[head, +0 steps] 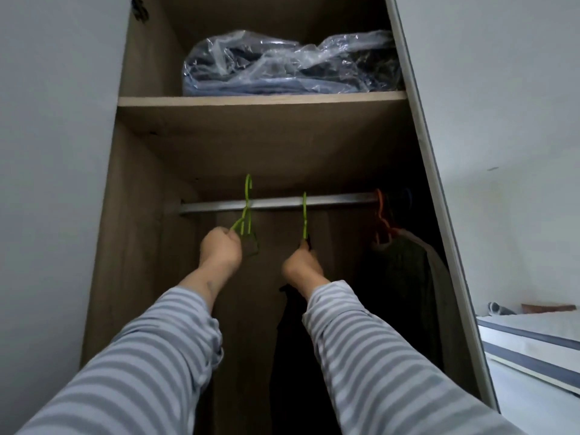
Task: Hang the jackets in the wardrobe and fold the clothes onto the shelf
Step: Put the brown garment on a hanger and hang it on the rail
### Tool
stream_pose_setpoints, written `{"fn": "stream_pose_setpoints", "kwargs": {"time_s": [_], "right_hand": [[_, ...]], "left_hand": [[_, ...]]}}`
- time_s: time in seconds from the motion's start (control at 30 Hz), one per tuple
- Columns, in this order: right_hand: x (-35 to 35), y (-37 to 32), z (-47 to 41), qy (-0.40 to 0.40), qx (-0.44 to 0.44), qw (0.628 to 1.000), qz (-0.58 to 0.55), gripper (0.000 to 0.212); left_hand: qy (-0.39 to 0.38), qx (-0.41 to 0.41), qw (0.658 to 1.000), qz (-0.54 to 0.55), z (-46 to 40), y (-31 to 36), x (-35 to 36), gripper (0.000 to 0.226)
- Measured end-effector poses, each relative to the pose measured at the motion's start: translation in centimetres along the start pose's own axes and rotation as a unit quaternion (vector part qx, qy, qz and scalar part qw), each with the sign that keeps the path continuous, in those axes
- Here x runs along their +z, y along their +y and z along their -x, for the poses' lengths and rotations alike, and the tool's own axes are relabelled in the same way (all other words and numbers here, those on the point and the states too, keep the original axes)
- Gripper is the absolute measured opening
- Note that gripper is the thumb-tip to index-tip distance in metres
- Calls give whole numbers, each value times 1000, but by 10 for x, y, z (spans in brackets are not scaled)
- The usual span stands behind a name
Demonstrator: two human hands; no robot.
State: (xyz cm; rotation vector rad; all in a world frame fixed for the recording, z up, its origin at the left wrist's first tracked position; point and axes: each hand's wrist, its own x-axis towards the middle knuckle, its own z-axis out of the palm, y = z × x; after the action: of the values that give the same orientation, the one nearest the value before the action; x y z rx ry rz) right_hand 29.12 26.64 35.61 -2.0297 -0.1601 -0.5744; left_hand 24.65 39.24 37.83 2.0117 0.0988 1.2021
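Note:
Inside the open wardrobe a metal rail [339, 200] runs across under the shelf [260, 100]. My left hand [219, 249] grips a green hanger [246, 211] whose hook stands above the rail's left part. My right hand [303, 265] holds the bottom of a second green hanger [304, 215] hooked over the rail near its middle. A dark garment [290, 340] hangs below my right hand. At the rail's right end an orange hanger [381, 221] carries a dark jacket [405, 277].
A clear plastic bag of dark folded clothes [292, 65] lies on the shelf. The wardrobe's grey door [445, 183] stands open on the right. A mattress edge [530, 350] shows at lower right. A white wall [56, 152] is on the left.

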Motion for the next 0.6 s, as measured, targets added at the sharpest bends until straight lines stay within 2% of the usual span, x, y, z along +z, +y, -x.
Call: {"fn": "stream_pose_setpoints", "kwargs": {"time_s": [0.17, 0.3, 0.5, 0.6], "right_hand": [[-4, 0, 12, -24, -15, 1000, 11, 71], [-11, 1, 32, -28, -31, 999, 34, 69], [-5, 13, 71, -37, -107, 992, 62, 74], [1, 22, 88, -73, -138, 986, 57, 75]], "left_hand": [[11, 2, 1000, -4, 8, 0, -5, 32], [35, -25, 999, 6, 31, -14, -13, 29], [25, -26, 999, -24, 77, -24, -36, 30], [31, -36, 998, -34, 102, -22, -46, 30]]}}
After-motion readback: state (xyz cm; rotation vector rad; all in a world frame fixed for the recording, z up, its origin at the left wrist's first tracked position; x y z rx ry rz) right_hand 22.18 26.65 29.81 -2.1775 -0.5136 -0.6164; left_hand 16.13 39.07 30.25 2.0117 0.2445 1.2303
